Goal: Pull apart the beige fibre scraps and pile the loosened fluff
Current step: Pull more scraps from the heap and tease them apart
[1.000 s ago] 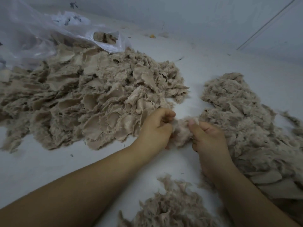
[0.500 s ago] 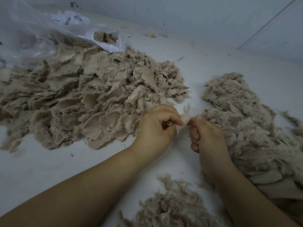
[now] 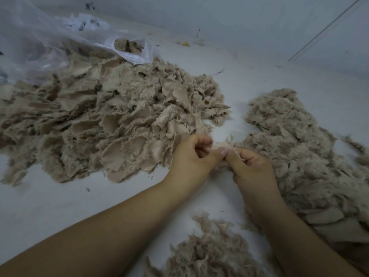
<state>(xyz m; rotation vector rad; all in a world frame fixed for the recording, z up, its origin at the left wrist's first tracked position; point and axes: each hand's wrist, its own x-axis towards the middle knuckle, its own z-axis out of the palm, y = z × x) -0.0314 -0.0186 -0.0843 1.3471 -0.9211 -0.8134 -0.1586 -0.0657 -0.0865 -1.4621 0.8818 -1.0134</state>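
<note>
1. Centrally, the left hand (image 3: 189, 156) and the right hand (image 3: 252, 166) meet over the white counter (image 3: 60, 206), thumbs nearly touching, and both pinch one small beige fibre scrap (image 3: 221, 145) between curled fingers and thumb.
2. That scrap is held just above the counter, in the gap between the two big heaps; frayed wisps stick up from its top edge.
3. Left of the hands lies the large pile of fibre scraps (image 3: 103, 120), flat torn pieces with fuzzy edges, spreading to the left border of the view. The left hand's knuckles sit right against its near edge.
4. Right of the hands lies the pile of loosened fluff (image 3: 295, 148), softer and more shredded, running from the middle right down to the lower right corner. The right hand and wrist rest against its inner edge; a few flatter pieces lie at its lower end.
5. A smaller clump of fluff (image 3: 209, 254) sits on the counter at the bottom, between the two forearms.
6. A clear plastic bag (image 3: 50, 43) lies at the upper left, partly over the back of the scrap pile, with more beige scraps showing through its opening.
7. A pale wall (image 3: 239, 21) runs behind the counter.
</note>
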